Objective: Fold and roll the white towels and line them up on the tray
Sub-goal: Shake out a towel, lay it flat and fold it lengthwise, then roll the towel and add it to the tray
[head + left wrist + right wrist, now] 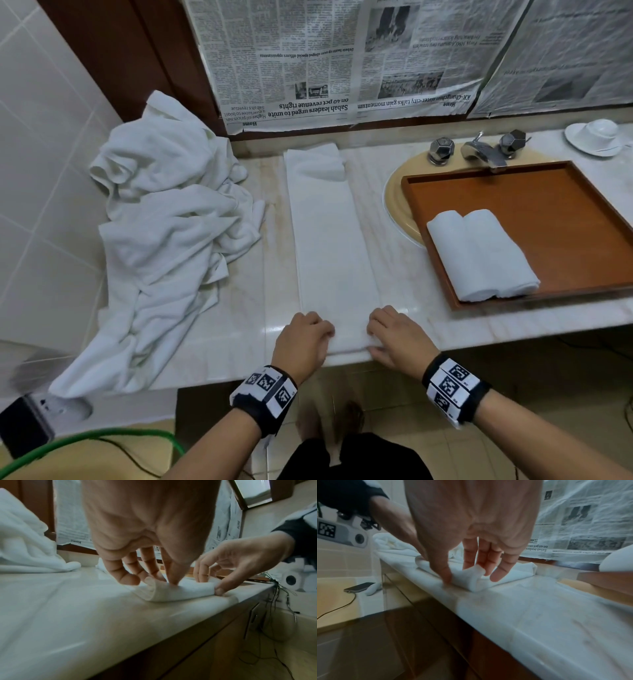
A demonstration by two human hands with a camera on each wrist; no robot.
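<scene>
Both hands, left hand (303, 337) and right hand (397, 334), pinched the folded towel strip's (330, 233) near end (curled over); strip ran straight away from them.

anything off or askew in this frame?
One thing: the far end of the folded towel strip is rumpled and turned back near the wall, not flat. Otherwise it looks orderly: left hand and right hand pinch its near end at the counter edge, and two rolled towels lie side by side on the tray.
</scene>
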